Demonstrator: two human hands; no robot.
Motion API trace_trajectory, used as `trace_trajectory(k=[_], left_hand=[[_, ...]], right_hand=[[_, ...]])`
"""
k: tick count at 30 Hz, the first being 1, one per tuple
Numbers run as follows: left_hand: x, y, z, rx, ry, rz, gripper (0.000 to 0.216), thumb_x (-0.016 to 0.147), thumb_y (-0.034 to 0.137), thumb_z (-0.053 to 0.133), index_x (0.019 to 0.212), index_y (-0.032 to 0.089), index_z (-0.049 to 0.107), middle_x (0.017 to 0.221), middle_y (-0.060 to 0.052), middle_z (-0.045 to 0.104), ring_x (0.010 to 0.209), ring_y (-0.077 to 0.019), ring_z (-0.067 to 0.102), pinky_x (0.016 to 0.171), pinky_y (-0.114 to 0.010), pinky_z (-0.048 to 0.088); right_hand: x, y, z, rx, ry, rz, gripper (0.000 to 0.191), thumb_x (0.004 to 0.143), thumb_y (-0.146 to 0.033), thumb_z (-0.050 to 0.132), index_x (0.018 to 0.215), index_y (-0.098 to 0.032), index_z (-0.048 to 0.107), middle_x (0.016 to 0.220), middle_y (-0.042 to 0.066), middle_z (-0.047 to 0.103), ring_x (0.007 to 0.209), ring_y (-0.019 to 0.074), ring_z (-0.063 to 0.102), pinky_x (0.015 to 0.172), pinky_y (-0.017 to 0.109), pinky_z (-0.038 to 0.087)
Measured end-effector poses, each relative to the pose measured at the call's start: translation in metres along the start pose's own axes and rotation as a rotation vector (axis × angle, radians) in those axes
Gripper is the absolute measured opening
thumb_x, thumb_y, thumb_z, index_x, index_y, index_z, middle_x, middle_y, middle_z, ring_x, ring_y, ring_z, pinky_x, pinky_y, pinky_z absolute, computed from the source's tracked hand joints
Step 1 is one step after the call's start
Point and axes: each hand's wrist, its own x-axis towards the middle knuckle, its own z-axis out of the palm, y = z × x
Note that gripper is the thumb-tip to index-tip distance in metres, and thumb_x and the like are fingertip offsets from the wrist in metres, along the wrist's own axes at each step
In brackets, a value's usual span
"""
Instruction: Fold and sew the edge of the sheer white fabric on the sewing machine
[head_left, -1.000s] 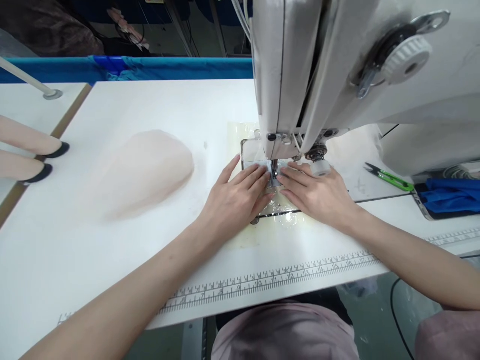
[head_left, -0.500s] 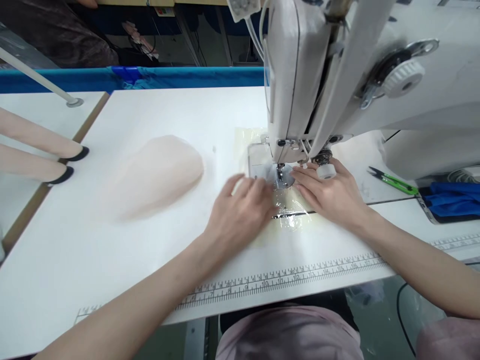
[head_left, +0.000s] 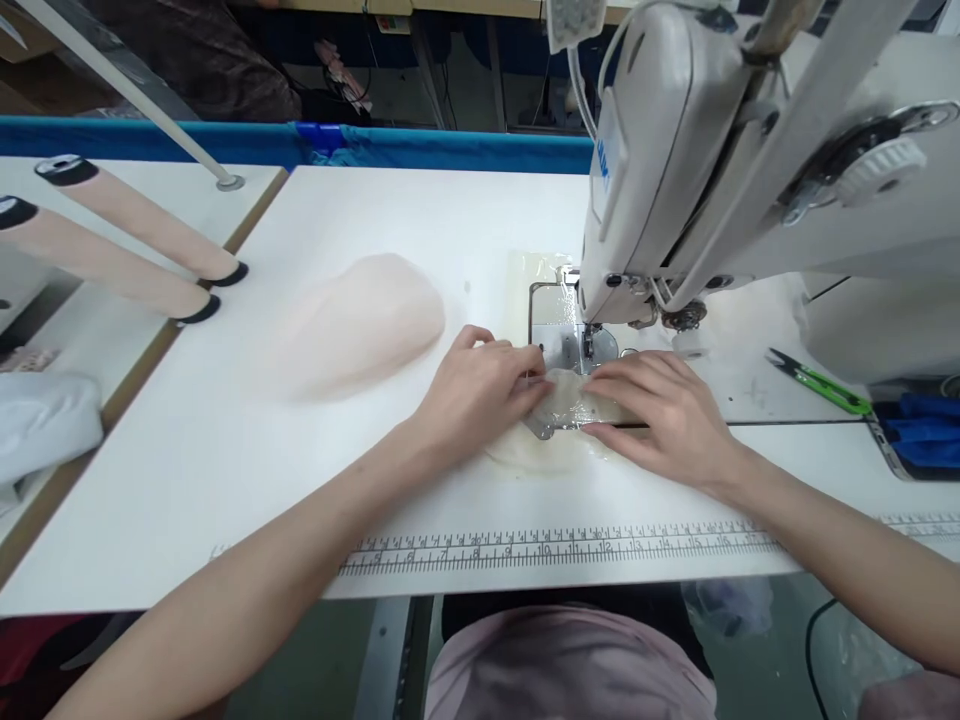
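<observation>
A small, pale, sheer piece of fabric [head_left: 566, 398] lies on the needle plate [head_left: 555, 340], just in front of the presser foot [head_left: 589, 343] of a white sewing machine [head_left: 645, 170]. My left hand [head_left: 484, 385] is closed, its thumb and forefinger pinching the left edge of this piece. From the right, my right hand [head_left: 667, 415] rests on the piece with its fingers stretched out and the thumb apart. To the left of my left hand, a larger sheer beige fabric piece [head_left: 382, 320] is spread on the white table [head_left: 300, 480].
Green-handled thread snips [head_left: 821, 385] lie at the right, beside a dark tray [head_left: 915, 440] with blue cloth. Two beige padded rods [head_left: 150, 220] with black ends reach over the table's left side. A printed ruler [head_left: 540, 550] runs along the front edge.
The view has shifted, bringing more of the left side in. My left hand has gone from a blurred motion to a pinch on the fabric. My right hand has drawn back from beside the needle.
</observation>
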Motion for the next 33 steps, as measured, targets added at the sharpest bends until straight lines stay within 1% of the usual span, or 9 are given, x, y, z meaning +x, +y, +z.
trace_trajectory(k=[2, 4, 8, 11, 13, 16, 21, 26, 33], left_hand=[[-0.002, 0.01, -0.003, -0.253, 0.02, -0.058, 0.02, 0.088, 0.033, 0.052, 0.073, 0.02, 0.055, 0.061, 0.004, 0.057, 0.057, -0.0124, 0.051, 0.074, -0.034, 0.043], [-0.004, 0.021, -0.008, -0.544, 0.076, -0.126, 0.022, 0.089, 0.035, 0.053, 0.073, 0.02, 0.053, 0.066, 0.002, 0.056, 0.06, -0.012, 0.051, 0.06, -0.027, 0.042], [-0.006, 0.032, -0.014, -0.928, 0.133, -0.237, 0.023, 0.091, 0.037, 0.054, 0.077, 0.019, 0.052, 0.068, 0.002, 0.057, 0.059, -0.0108, 0.055, 0.055, -0.023, 0.047], [-0.005, 0.033, -0.013, -1.102, 0.163, -0.315, 0.025, 0.092, 0.04, 0.052, 0.08, 0.019, 0.048, 0.08, 0.0, 0.062, 0.061, -0.012, 0.061, 0.052, -0.024, 0.053], [-0.005, 0.033, -0.011, -1.163, 0.169, -0.379, 0.026, 0.092, 0.043, 0.052, 0.081, 0.019, 0.046, 0.09, -0.002, 0.065, 0.061, -0.0126, 0.063, 0.05, -0.026, 0.054], [-0.003, 0.031, -0.009, -1.192, 0.159, -0.469, 0.027, 0.091, 0.045, 0.051, 0.083, 0.02, 0.044, 0.098, -0.002, 0.066, 0.059, -0.0127, 0.065, 0.048, -0.027, 0.056], [-0.002, 0.027, -0.006, -1.229, 0.1, -0.584, 0.027, 0.092, 0.046, 0.049, 0.082, 0.022, 0.043, 0.102, -0.002, 0.067, 0.055, -0.0133, 0.065, 0.049, -0.031, 0.058], [-0.002, 0.025, -0.004, -1.25, 0.057, -0.636, 0.027, 0.091, 0.048, 0.05, 0.082, 0.024, 0.042, 0.089, -0.003, 0.069, 0.056, -0.0161, 0.065, 0.048, -0.03, 0.056], [0.001, 0.032, -0.01, -1.282, 0.015, -0.778, 0.022, 0.091, 0.042, 0.049, 0.08, 0.024, 0.044, 0.064, -0.001, 0.065, 0.056, -0.0191, 0.066, 0.045, -0.029, 0.053]], right_hand=[[0.001, -0.002, -0.001, 0.053, 0.014, 0.052, 0.036, 0.087, -0.047, 0.06, 0.109, -0.018, 0.062, 0.108, 0.008, 0.068, 0.096, 0.0244, 0.062, 0.087, 0.042, 0.045], [0.002, -0.006, -0.002, 0.161, 0.01, 0.145, 0.046, 0.083, -0.05, 0.065, 0.114, -0.018, 0.058, 0.109, 0.009, 0.067, 0.097, 0.0263, 0.062, 0.085, 0.044, 0.047], [0.005, -0.013, -0.005, 0.612, -0.08, 0.396, 0.06, 0.079, -0.04, 0.071, 0.13, -0.022, 0.047, 0.117, 0.008, 0.065, 0.096, 0.0235, 0.064, 0.074, 0.037, 0.055], [0.007, -0.014, -0.005, 0.907, -0.097, 0.486, 0.049, 0.08, -0.03, 0.068, 0.125, -0.02, 0.052, 0.093, 0.004, 0.072, 0.075, 0.0177, 0.067, 0.066, 0.032, 0.056], [0.008, -0.013, -0.005, 1.014, -0.083, 0.494, 0.033, 0.08, -0.029, 0.068, 0.11, -0.018, 0.061, 0.083, 0.002, 0.072, 0.07, 0.0161, 0.067, 0.067, 0.032, 0.056], [0.009, -0.009, -0.005, 1.132, -0.102, 0.513, 0.019, 0.078, -0.028, 0.07, 0.093, -0.017, 0.066, 0.083, 0.004, 0.072, 0.073, 0.0156, 0.068, 0.065, 0.03, 0.057], [0.01, -0.007, -0.008, 1.275, -0.16, 0.575, 0.016, 0.078, -0.025, 0.071, 0.091, -0.016, 0.065, 0.078, 0.002, 0.072, 0.068, 0.0129, 0.068, 0.058, 0.025, 0.057], [0.01, -0.006, -0.009, 1.419, -0.186, 0.586, 0.015, 0.079, -0.023, 0.071, 0.092, -0.016, 0.065, 0.08, 0.002, 0.071, 0.077, 0.0142, 0.07, 0.062, 0.025, 0.059], [0.01, -0.006, -0.007, 1.523, -0.18, 0.562, 0.014, 0.08, -0.019, 0.07, 0.093, -0.017, 0.065, 0.084, 0.0, 0.069, 0.077, 0.0131, 0.07, 0.064, 0.023, 0.06]])
